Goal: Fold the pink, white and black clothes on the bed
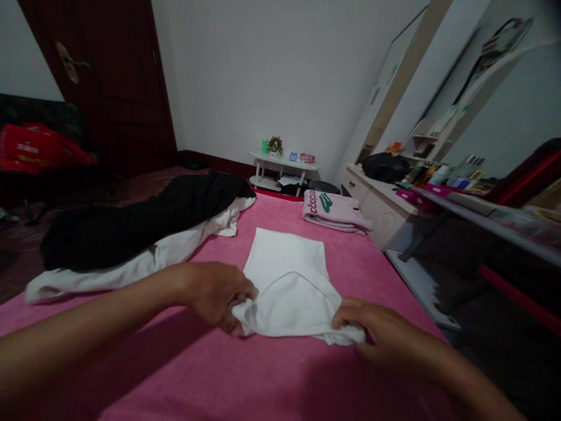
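Note:
A white garment (289, 304), partly folded, lies on the pink bed cover (263, 380) in front of me; its exact kind is hard to make out. My left hand (214, 295) grips its near left corner, the cloth bunched between thumb and fingers. At the near right corner, my right hand (372, 324) pinches another bunch of the same cloth. The near part of the garment is turned over onto the flat far part, with a curved edge across the middle.
Black clothing (144, 216) lies over white clothing (184, 242) at the left. A folded pink garment with lettering (335, 211) rests at the far right of the bed. Beyond stands a small white table (284, 161); a cluttered dresser (377, 204) lines the right.

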`<state>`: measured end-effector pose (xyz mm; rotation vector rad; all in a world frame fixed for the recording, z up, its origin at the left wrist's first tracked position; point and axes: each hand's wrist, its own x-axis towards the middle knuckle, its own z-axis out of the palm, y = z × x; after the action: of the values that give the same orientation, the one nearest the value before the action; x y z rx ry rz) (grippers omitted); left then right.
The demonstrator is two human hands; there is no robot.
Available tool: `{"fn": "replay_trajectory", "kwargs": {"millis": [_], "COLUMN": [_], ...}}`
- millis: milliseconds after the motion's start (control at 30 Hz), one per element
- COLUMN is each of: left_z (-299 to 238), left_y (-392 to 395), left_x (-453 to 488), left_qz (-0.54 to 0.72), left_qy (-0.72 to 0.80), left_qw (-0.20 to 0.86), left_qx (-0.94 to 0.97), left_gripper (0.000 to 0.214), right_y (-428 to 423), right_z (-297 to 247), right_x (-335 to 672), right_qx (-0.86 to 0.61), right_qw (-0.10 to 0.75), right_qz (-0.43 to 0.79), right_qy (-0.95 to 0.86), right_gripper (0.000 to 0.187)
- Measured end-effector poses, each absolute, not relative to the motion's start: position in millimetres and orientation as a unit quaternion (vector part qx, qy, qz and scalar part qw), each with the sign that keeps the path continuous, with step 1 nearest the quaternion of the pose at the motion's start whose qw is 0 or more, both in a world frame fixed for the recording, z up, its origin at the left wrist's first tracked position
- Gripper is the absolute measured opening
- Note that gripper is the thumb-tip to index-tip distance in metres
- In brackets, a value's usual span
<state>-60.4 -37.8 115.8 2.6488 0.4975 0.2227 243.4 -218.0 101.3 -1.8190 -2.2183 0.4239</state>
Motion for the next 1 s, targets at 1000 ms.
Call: {"fn": "replay_trajectory", "kwargs": {"millis": [1000], "left_z": [15.5], "left_y": [-3.3], "left_x": [22.9], "left_qz": [0.149], "left_qy": [0.276], "left_qw": [0.061], "left_qx": [0.948], "left_gripper": [0.073], "right_y": [-84.1], "right_z": [20.7], "right_x": [204.5], "right_qx": [-0.700], "right_qw": [0.224], "right_qz": [0.063], "right_qy": [-0.675], "right_gripper": [0.065]}}
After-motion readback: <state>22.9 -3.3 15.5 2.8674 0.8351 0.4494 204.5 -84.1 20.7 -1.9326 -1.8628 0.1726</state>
